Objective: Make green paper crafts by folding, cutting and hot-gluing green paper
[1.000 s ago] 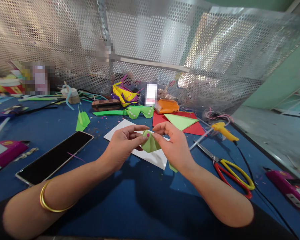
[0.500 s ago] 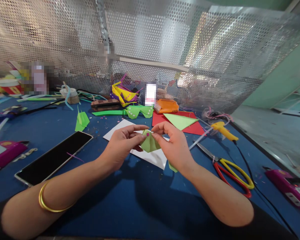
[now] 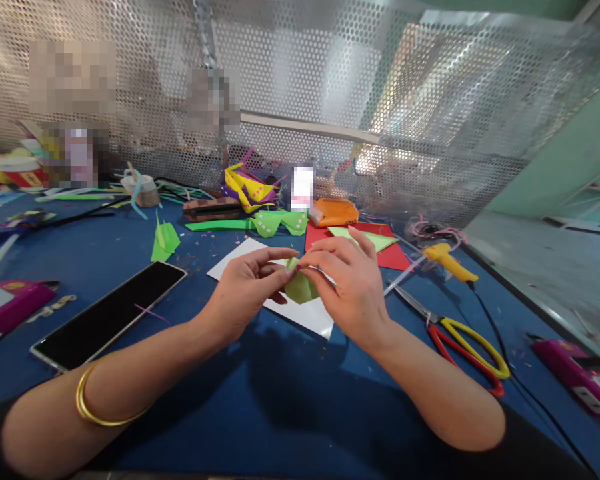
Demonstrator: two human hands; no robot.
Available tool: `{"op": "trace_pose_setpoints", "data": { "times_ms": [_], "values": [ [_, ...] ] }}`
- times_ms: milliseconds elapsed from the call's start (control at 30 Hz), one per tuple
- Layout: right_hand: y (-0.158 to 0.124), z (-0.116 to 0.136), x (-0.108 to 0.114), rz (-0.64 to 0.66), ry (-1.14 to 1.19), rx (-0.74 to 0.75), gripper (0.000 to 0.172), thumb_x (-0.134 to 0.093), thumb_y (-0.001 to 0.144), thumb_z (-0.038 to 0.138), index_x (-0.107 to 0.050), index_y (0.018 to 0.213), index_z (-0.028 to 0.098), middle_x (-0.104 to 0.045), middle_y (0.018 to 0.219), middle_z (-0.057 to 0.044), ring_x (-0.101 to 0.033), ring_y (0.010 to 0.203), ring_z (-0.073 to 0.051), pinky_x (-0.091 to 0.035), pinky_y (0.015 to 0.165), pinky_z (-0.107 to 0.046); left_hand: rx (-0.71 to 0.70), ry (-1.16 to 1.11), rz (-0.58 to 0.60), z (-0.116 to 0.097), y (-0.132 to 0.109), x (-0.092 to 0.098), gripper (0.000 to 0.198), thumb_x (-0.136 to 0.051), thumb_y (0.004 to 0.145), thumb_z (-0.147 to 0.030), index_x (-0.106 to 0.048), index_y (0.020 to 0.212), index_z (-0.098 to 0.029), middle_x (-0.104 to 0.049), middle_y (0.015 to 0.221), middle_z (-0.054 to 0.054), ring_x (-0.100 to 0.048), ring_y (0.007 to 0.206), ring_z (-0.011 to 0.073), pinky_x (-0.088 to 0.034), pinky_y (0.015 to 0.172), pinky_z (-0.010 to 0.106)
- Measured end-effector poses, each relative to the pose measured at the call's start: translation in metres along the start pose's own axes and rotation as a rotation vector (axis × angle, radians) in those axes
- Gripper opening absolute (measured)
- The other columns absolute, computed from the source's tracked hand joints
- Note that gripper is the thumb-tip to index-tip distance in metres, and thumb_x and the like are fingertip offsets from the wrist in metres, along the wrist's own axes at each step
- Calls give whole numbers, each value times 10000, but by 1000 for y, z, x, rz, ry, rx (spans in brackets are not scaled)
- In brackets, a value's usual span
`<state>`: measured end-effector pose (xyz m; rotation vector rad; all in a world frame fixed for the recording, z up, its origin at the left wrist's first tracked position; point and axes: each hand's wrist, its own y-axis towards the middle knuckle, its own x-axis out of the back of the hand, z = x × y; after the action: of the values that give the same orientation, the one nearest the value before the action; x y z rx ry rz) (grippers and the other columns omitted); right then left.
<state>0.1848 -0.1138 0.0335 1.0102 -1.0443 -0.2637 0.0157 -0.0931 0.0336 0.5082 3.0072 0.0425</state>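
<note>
My right fingers newly pinch the small magenta dot at 12 o'clock on the creased pale-green paper; left fingers grip its 9 o'clock edge, apparently steadying it.

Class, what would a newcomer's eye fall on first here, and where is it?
First, the left hand and right hand, meeting mid-picture at a small pale green piece. To their right lie scissors with red and yellow handles; to their left, a dark-screened phone on the blue table.
</note>
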Motion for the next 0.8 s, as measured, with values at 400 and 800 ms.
{"op": "trace_pose_setpoints", "data": {
  "times_ms": [400,800],
  "values": [
    [1,6,3,-42,-130,84,145,-562,901,181,-688,843,224,-706,860,-11,-658,853,-170,-271,1097,-472,-14,8,-4,0,0,-1,362,-754,735,-329,-680,1042,-151,-689,702,-2,-587,559,100,-489,512,196],
    [0,8,4,-6,-117,37,179,-524,917,189,-676,848,253,-705,873,-11,-651,884,-180,-248,1115,-474,-9,34,-14,0,0,-2,387,-752,725,-350,-682,1053,-157,-688,706,3,-593,572,119,-488,527,222]
  ]
}}
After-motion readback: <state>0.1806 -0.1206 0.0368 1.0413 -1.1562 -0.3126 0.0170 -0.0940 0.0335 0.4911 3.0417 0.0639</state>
